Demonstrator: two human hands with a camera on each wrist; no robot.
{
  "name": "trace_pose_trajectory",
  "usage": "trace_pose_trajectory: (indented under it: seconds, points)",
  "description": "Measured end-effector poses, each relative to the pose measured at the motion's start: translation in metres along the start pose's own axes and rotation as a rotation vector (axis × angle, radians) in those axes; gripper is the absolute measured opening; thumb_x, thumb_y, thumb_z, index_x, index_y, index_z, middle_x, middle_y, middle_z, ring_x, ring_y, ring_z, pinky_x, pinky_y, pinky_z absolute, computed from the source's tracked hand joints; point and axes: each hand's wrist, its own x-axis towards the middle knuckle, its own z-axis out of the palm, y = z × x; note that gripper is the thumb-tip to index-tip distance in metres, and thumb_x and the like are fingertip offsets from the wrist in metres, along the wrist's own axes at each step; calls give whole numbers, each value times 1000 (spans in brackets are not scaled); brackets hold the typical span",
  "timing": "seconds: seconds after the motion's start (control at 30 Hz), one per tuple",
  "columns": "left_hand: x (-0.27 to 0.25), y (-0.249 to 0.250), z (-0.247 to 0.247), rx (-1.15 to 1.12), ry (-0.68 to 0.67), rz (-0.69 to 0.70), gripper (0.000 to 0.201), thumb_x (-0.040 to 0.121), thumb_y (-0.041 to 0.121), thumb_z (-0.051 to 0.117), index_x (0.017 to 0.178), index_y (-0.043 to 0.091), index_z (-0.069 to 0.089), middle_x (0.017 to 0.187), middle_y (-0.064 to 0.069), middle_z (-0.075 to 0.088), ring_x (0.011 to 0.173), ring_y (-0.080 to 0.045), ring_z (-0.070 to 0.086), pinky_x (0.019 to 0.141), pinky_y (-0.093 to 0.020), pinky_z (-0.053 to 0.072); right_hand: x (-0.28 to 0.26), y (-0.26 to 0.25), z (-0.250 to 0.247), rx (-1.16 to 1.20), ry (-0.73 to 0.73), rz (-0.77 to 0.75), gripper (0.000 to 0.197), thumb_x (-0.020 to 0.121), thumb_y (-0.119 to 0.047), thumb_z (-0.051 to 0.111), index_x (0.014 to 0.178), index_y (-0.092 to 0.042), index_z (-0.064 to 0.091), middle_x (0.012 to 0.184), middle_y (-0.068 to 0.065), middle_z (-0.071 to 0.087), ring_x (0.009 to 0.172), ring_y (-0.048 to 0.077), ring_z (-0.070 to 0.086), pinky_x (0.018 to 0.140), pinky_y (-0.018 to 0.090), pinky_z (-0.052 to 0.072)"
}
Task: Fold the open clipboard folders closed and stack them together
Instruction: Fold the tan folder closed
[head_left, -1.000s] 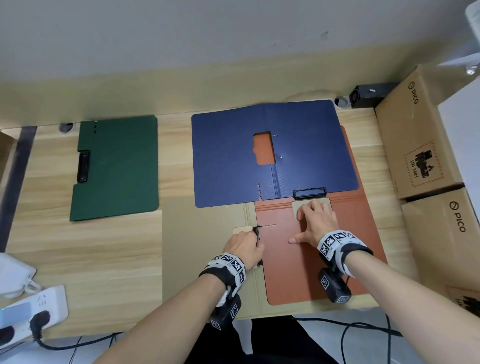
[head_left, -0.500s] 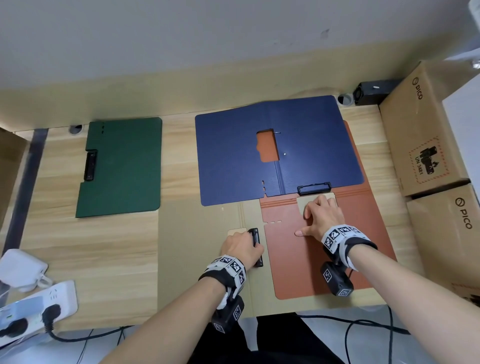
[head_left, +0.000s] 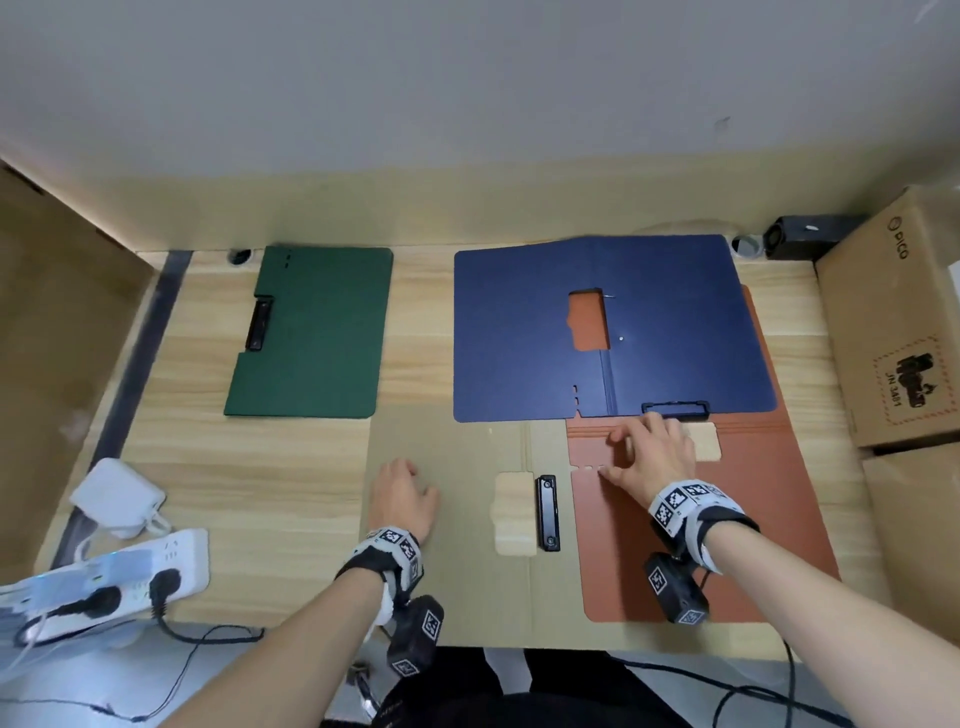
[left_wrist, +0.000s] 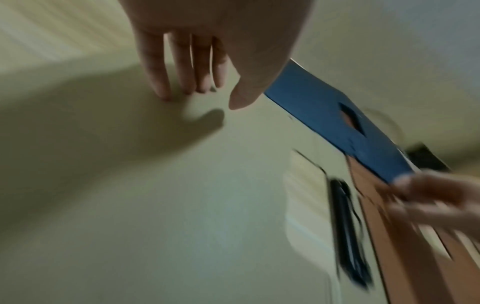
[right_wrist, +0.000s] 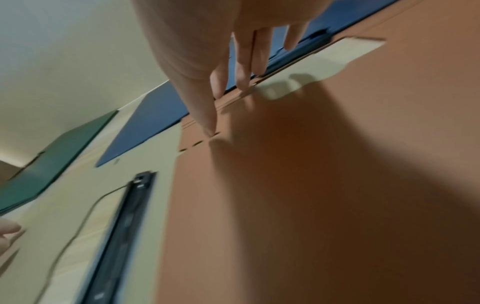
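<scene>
Cables and a white power strip (head_left: 111, 571) sit at the far left edge of the desk (head_left: 249, 478), with a white adapter just beside them. Further along lies the green folder (head_left: 311, 338), already folded closed and flat, its black clip at its left edge. It looks like the one finished piece, standing well apart from the rest.

Next comes the tan folder (head_left: 467, 571), still spread open on the near half of the desk. The person's left hand (head_left: 402, 499) rests flat on its left panel, fingers straight and relaxed, pinching nothing; the left wrist view shows the fingertips (left_wrist: 166, 96) touching the tan surface. A black clip (head_left: 547, 513) sits by the tan folder's spine, beside a cut-out showing the wood.

To the right, the orange folder (head_left: 727, 545) lies open, overlapping the tan one. The right hand (head_left: 649, 457) presses on it with spread fingers, thumb near the small slots, holding nothing. Behind it, the blue folder (head_left: 519, 338) is also open and covers the orange folder's far part; its own clip sits just beyond the right fingertips, though blur makes contact hard to judge.

Cardboard boxes (head_left: 893, 322) stand at the far right.

By my reckoning, one folder is closed, three remain to fold, and no stacking has begun.
</scene>
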Motion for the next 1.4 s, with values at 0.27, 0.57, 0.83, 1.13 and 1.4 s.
trace_pose_trajectory:
  seconds: [0.27,0.57,0.83,1.13,1.4]
  points:
    - [23,-35,-29,-258,24,-379,70,61,29,73,126,10,54,127,-13,55,120,-33,52,106,-40,42,-4,-47,25,-93,-26,-220,67,77,-42,65,137,-28,39,144,-4,34,126,21,35,101,36,40]
    - [32,-31,-34,-704,-120,-408,20,58,21,75,74,10,73,78,-11,76,77,-32,73,80,-49,60,-6,-43,33,-93,-67,-195,75,82,-27,58,149,-22,25,156,2,20,136,27,27,108,40,37]
    - [29,-21,-83,-563,-120,-319,12,82,5,73,87,7,63,106,-7,71,95,-26,67,96,-37,52,-13,-51,26,-166,-60,-179,73,81,-33,57,147,-20,28,154,4,21,135,26,30,105,41,41]
    - [50,-49,-182,-376,60,-221,13,82,7,71,75,10,61,91,-13,70,91,-30,65,87,-34,51,-13,-64,18,-208,-92,-128,67,80,-28,55,142,-22,30,152,2,18,133,26,27,98,39,45]
    - [60,-82,-229,-401,174,-227,17,87,9,67,103,10,61,111,-13,66,109,-34,60,97,-38,45,-3,-137,28,-95,-83,-202,58,79,-28,54,135,-19,44,148,5,31,130,27,34,106,38,36]
